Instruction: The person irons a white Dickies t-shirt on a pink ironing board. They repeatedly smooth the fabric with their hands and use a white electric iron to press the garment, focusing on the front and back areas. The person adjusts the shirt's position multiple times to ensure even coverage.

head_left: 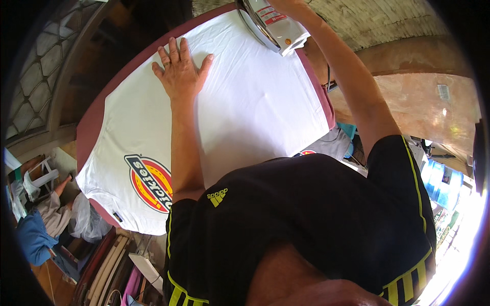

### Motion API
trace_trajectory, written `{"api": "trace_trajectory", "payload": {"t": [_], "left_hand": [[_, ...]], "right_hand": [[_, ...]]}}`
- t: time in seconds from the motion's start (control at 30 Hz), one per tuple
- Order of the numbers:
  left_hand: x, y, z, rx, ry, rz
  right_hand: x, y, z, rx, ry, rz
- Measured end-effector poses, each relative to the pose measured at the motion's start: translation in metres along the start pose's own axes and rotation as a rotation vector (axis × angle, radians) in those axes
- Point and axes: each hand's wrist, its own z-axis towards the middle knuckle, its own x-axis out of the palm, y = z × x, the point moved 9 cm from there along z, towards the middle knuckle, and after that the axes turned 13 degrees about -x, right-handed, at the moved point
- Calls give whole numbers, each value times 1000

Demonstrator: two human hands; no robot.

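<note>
A white T-shirt (250, 97) with a red, yellow and black printed logo lies spread over a padded, maroon-covered board (97, 115). My left hand (178, 71) rests flat on the shirt, fingers spread, holding nothing. At the far edge of the board my right hand (289, 6) is on a white and silver clothes iron (268, 23); the frame's top edge cuts off most of the fingers and part of the iron. The iron sits over the shirt's far right edge, its shiny metal rim facing the cloth. Fine wrinkles run across the fabric near it.
On the left, folded clothes (38, 234) and a clear plastic bag (88, 219) are piled beside the board. Several long boards (104, 265) stand at lower left. A grey cloth (332, 143) and a large blue water bottle (441, 184) are at right.
</note>
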Motion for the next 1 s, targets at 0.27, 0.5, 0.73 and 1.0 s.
{"api": "trace_trajectory", "payload": {"t": [0.27,0.5,0.73,1.0], "left_hand": [[5,21,-4,-51,-98,57],[9,16,-5,-38,-81,32],[13,16,2,-48,-54,80],[12,7,9,-40,-23,83]], "right_hand": [[-28,128,-124,-388,69,114],[15,132,-47,-353,78,185],[41,142,-26,-596,90,-365],[-58,99,-174,-331,118,183]]}}
